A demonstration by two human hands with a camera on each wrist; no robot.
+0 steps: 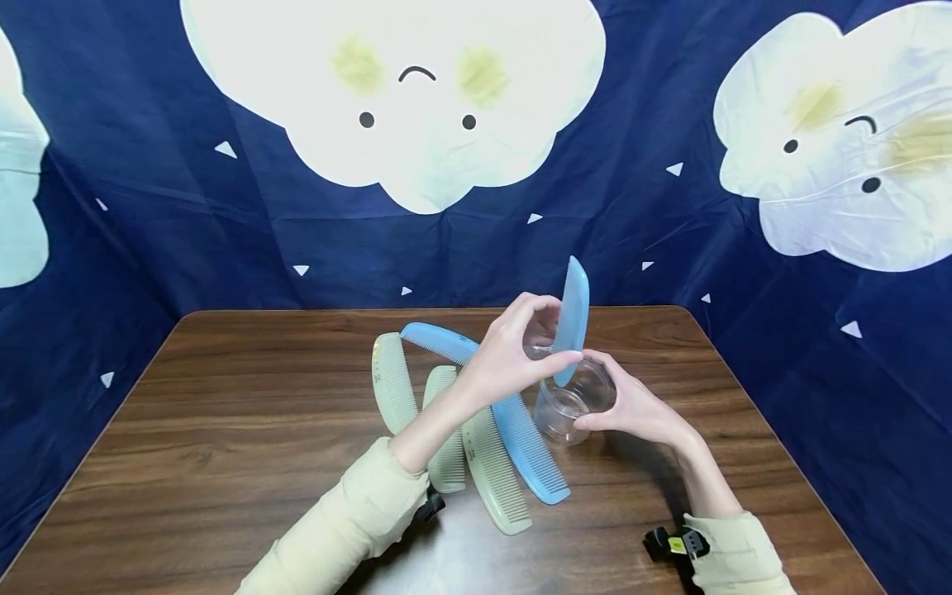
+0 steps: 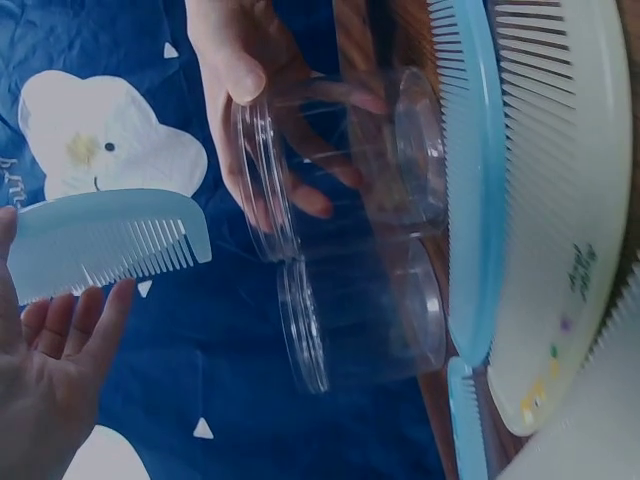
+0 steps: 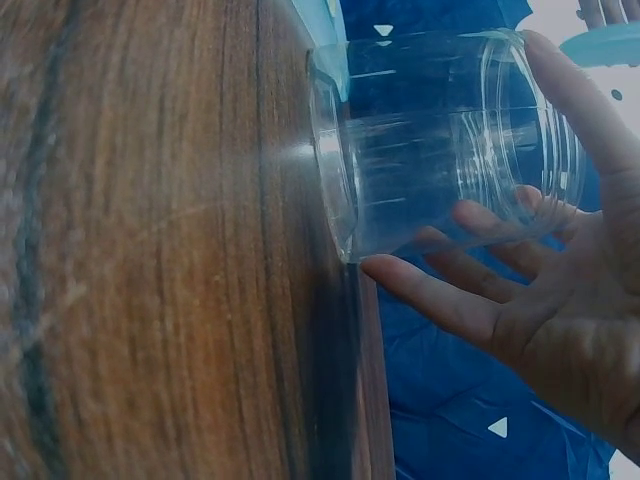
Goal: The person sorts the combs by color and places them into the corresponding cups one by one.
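Note:
My left hand [image 1: 506, 355] pinches a small blue comb [image 1: 573, 310] between thumb and fingers. The comb stands upright, its lower end over the mouth of a clear jar [image 1: 556, 417]. In the left wrist view the held comb [image 2: 115, 230] shows its teeth facing the fingers. Around the same jar's side and rim curve the thumb and fingers of my right hand [image 1: 635, 405]. From the right wrist view, the jar [image 3: 410, 150] is see-through, with its base on the table. A second clear jar [image 2: 365, 310] stands beside it, partly hidden behind my left hand in the head view.
Left of the jars, two blue combs [image 1: 531, 450] and several pale green combs [image 1: 392, 380] lie spread on the brown wooden table [image 1: 223, 430]. My left forearm crosses over them. A dark blue cloth [image 1: 223, 215] with white clouds hangs behind and beside the table.

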